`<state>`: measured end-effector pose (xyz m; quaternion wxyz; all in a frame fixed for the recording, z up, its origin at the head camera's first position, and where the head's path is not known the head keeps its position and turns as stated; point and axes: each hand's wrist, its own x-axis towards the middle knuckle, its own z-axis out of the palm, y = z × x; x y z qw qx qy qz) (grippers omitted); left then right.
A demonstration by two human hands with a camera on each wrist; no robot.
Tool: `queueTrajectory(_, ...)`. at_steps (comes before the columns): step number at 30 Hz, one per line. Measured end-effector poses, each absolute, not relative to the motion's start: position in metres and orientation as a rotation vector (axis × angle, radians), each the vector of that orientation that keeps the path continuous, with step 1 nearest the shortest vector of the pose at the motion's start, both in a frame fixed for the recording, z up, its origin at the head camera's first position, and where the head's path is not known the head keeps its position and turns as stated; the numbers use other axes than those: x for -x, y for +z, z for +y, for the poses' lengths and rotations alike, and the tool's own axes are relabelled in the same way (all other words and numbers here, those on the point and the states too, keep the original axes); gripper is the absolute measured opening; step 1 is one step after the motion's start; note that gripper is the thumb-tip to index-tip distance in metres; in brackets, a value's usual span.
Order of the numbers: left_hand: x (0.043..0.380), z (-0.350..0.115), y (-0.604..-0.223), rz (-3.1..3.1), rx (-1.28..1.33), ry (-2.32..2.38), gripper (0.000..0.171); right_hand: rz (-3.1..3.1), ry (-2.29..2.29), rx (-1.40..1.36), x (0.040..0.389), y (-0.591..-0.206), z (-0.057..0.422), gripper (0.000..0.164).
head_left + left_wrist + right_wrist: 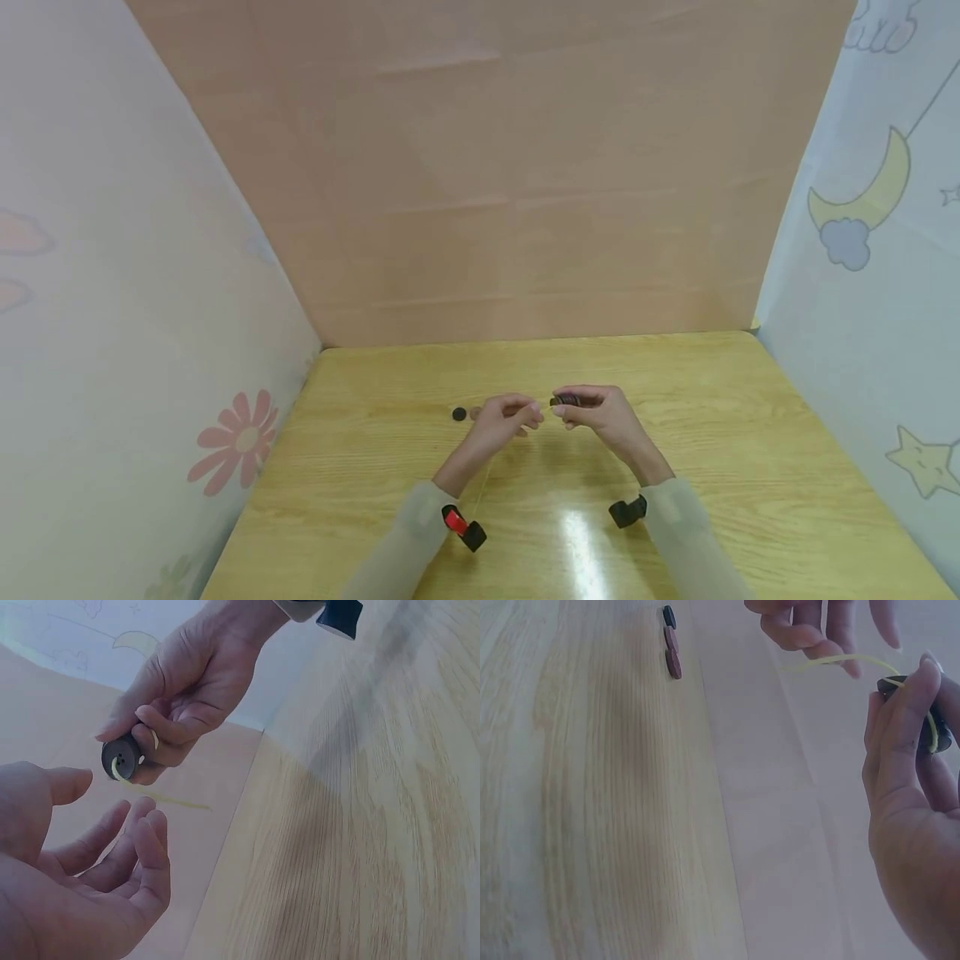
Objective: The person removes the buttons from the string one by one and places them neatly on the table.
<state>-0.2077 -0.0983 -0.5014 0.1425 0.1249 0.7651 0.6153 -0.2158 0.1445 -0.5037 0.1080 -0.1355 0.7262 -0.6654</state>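
Observation:
My right hand pinches a stack of dark buttons between thumb and fingers above the table. In the left wrist view the front button shows its holes, with a yellow string coming out of one. The string also loops along the stack in the right wrist view. Just left of the stack is my left hand, palm up in its wrist view. Its thumb stands apart from the loosely bent fingers, and nothing is gripped between them.
On the wooden table, left of the hands, lie a black button and two reddish-brown buttons in a row. A brown panel rises at the back, with patterned white walls on both sides.

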Motion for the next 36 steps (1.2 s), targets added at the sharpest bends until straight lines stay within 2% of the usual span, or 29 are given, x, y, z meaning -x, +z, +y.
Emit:
queueTrajectory(7,0.209,-0.091,-0.499,2.08,-0.269,1.863,0.042,2.106,-1.985,0.423,0.213,-0.502,0.14,0.048)
queueTrajectory(14,0.211,-0.087,-0.5,2.022,-0.235,1.895,0.04,2.074,-2.0,0.424,0.211,-0.499,0.138,0.042)
queueTrajectory(36,0.216,-0.081,-0.502,2.043,-0.236,1.899,0.032,2.092,-2.007,0.416,0.212,-0.503,0.138,0.042)
